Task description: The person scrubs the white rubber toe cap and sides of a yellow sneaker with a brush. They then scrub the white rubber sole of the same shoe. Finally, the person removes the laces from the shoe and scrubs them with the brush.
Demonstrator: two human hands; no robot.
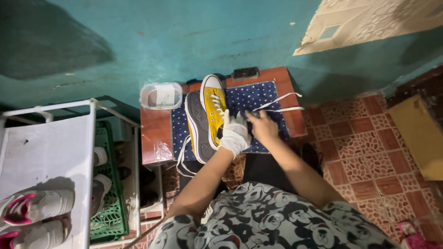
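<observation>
A yellow canvas sneaker (214, 105) with a white toe cap stands on a blue dotted cloth (258, 97) over a small wooden table (156, 134). A second sneaker (198, 131) lies beside it on its side, grey sole showing. My left hand (234, 134), in a white glove, rests against the yellow sneaker's heel end. My right hand (263, 125), bare, pinches a white shoelace (282, 104) that trails off to the right across the cloth.
A clear plastic tub (161, 95) sits at the table's back left corner. A white shoe rack (50, 152) stands at left with pink-and-white sneakers (34, 207) and a green crate (110, 203). A teal wall is behind; patterned red floor tiles (369, 152) lie at right.
</observation>
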